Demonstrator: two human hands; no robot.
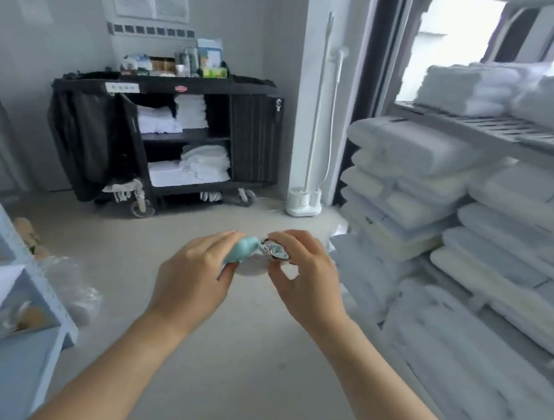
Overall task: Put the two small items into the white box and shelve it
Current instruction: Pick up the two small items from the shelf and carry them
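Note:
My left hand (pixel 196 276) holds a small pale turquoise item (pixel 242 249) between thumb and fingers, in mid-air above the floor. My right hand (pixel 306 276) pinches a small shiny silver item (pixel 276 252) right beside it, the two items nearly touching. A whitish rounded shape (pixel 253 268) shows just beneath them between my hands; I cannot tell what it is. No white box can be made out with certainty.
A metal rack (pixel 490 128) on the right holds stacked folded white linens (pixel 437 203). A black housekeeping cart (pixel 175 134) with towels stands against the far wall. A white upright appliance (pixel 304 202) stands by the pillar. A blue shelf unit (pixel 28 275) is at left.

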